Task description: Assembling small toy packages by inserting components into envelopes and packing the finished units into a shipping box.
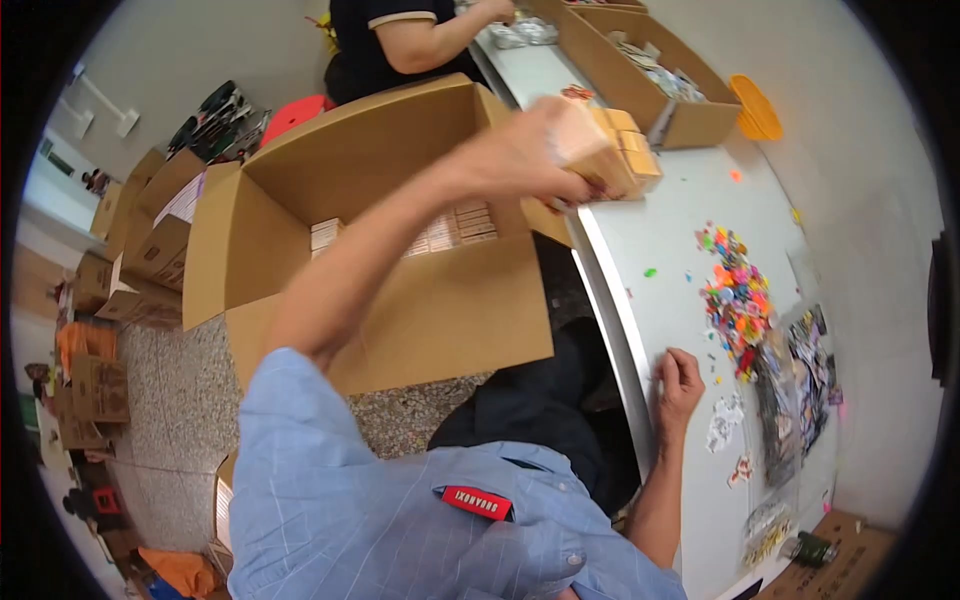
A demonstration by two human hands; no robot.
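Observation:
My left hand point(525, 150), slightly blurred, is closed around a stack of small orange-and-cream boxes point(610, 150) over the far part of the white table's left edge. The fingers on the far side of the stack are partly hidden. Under my left forearm stands a large open cardboard box point(400, 345) with its flaps spread. Rows of similar small boxes point(472, 224) lie at its bottom, partly covered by my arm. My right hand point(681, 385) rests on the white table point(640, 310) with curled fingers and nothing visible in them, near a pile of small colourful pieces point(738, 300).
Plastic packets point(790, 400) lie to the right of my right hand. At the table's far end are a long cardboard box point(700, 120) and an orange scoop-like tray point(755, 108). A person point(410, 45) works beyond the large box, near a red stool point(295, 115). More cartons point(100, 385) line the left.

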